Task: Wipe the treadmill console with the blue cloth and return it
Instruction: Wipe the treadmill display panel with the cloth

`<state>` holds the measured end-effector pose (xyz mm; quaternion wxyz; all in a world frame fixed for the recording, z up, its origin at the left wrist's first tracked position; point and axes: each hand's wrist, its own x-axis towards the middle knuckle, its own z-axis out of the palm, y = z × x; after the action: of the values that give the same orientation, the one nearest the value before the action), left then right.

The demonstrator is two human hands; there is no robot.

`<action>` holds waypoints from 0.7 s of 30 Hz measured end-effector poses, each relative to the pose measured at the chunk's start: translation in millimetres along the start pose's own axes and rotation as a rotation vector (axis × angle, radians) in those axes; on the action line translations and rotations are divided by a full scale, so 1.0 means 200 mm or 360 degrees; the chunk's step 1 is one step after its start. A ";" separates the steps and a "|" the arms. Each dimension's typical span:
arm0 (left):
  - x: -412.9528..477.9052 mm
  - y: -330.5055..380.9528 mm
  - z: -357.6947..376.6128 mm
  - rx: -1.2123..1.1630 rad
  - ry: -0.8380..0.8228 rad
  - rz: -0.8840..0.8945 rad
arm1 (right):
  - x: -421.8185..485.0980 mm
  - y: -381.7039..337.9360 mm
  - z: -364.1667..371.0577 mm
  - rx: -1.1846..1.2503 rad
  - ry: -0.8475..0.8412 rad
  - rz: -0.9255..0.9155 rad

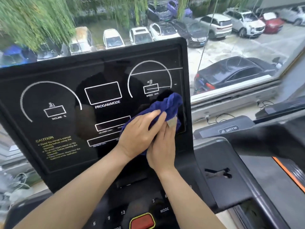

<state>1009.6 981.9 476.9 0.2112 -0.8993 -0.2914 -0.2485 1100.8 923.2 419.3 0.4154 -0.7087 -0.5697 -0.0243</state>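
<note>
Both hands press the bunched blue cloth [166,106] against the treadmill console [69,100] at centre right of the frame: left hand [140,134] flat on it, right hand [162,146] gripping beneath. Cloth and hands hide the lower readout labels; the yellow caution text [57,147] is blurred.

A big window [231,90] fills the top of the view. Outside, at twelve o'clock, a row of parked cars [140,35] sits in a wet lot. A dark car [234,71] is parked at two o'clock. Green willow branches [33,19] hang at ten o'clock. Another treadmill [272,146] stands at three o'clock, with thin cables [219,117] on the sill beside it.
</note>
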 end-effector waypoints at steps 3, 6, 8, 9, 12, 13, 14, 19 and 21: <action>-0.12 -0.05 0.06 -0.0089 0.0033 0.0197 | 0.07 0.08 -0.02 -0.0161 -0.0013 -0.0099; 0.00 -0.06 0.02 0.0041 0.0032 0.0147 | 0.21 0.14 -0.08 -0.0250 -0.0067 -0.0205; 0.12 -0.11 -0.01 0.0210 -0.0048 0.0110 | 0.35 0.17 -0.13 -0.0311 -0.0048 -0.0324; 0.20 -0.14 -0.03 0.0319 -0.0049 0.0102 | 0.44 0.16 -0.16 -0.0330 -0.0031 -0.0365; 0.39 -0.25 -0.14 0.0383 -0.0024 0.0003 | 0.72 0.05 -0.25 -0.0360 0.0033 -0.0466; 0.41 -0.29 -0.16 0.0409 -0.0008 -0.0037 | 0.78 0.00 -0.27 -0.0360 0.0042 -0.0487; 0.41 -0.32 -0.19 0.0394 0.0013 -0.0088 | 0.82 -0.05 -0.28 -0.0356 0.0057 -0.0497; 0.25 -0.37 -0.21 0.0456 -0.0021 -0.0323 | 0.76 -0.10 -0.21 -0.0405 0.0025 -0.0760; 0.29 -0.34 -0.20 0.0443 -0.0035 -0.0321 | 0.73 -0.02 -0.22 -0.0388 0.0018 -0.0725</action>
<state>995.7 1035.3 557.1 0.3043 -0.8303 -0.4140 -0.2157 1167.5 1010.7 525.7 0.3139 -0.6068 -0.7051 -0.1898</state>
